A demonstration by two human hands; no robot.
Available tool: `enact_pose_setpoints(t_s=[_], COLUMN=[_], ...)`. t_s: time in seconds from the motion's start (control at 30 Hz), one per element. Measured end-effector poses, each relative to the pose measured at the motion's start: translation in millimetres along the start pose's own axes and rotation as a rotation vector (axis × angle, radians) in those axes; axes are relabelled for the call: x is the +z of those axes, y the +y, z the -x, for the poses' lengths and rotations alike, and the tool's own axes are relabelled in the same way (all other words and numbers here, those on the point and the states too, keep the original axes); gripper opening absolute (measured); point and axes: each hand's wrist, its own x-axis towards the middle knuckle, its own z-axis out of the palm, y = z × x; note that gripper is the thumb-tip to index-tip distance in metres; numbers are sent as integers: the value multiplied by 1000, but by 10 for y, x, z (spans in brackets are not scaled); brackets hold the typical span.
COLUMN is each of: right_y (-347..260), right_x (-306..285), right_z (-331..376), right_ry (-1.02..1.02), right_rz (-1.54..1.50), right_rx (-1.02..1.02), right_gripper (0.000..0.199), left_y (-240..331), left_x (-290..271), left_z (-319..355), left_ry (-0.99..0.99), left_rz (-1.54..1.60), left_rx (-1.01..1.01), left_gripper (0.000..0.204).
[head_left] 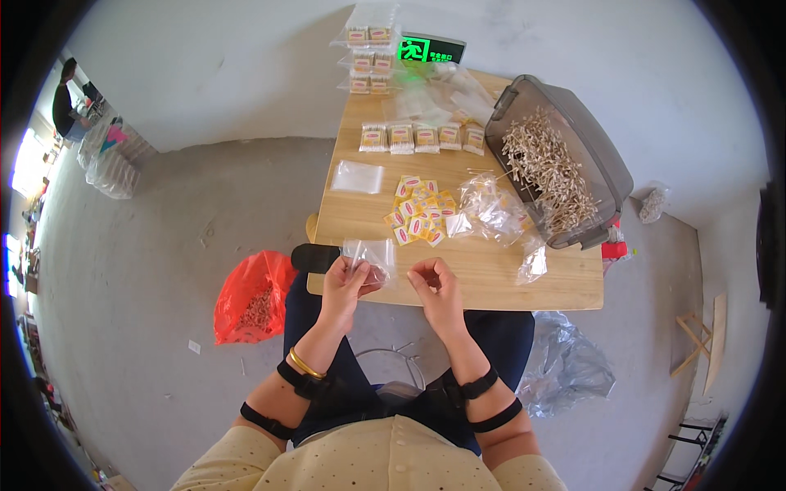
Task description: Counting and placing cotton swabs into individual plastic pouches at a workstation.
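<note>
My left hand (347, 286) is closed on a clear plastic bag (378, 252) at the table's near edge, with the thumb on top and fingertips showing through the film. Just to its right, my right hand (439, 288) is curled, thumb against the bent fingers; whether anything small is pinched there I cannot make out. Beyond both hands lies a loose heap of small yellow-and-white cards (422, 211). A flat stack of clear bags (357, 177) rests at the table's left side. Several filled packs of cotton swabs (426, 138) stand in a row farther back.
A grey bin (602, 146) of loose cotton swabs (548, 172) occupies the table's right side, beside crumpled clear film (491, 204). Bagged packs (370, 60) are stacked at the back. An open red bag (237, 286) sits on the floor at left, clear plastic (565, 368) at right.
</note>
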Motion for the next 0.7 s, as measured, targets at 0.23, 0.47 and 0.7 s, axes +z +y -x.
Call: enact_pose_setpoints(t_s=[0.23,0.47,0.7], right_y=[-295,-270,-48], right_x=[62,48,-307], right_z=[73,86,-40], right_ry=[-21,-70,93], right_rz=[305,266,-353], right_rx=[-253,-173,55], right_gripper=[14,14,19], left_y=[14,-47,27], left_x=[144,102,-6], left_z=[84,93,97], left_ry=[-46,-117,-170], left_rz=[-49,58,-22], left_rx=[98,52,67], left_gripper=[13,16,14])
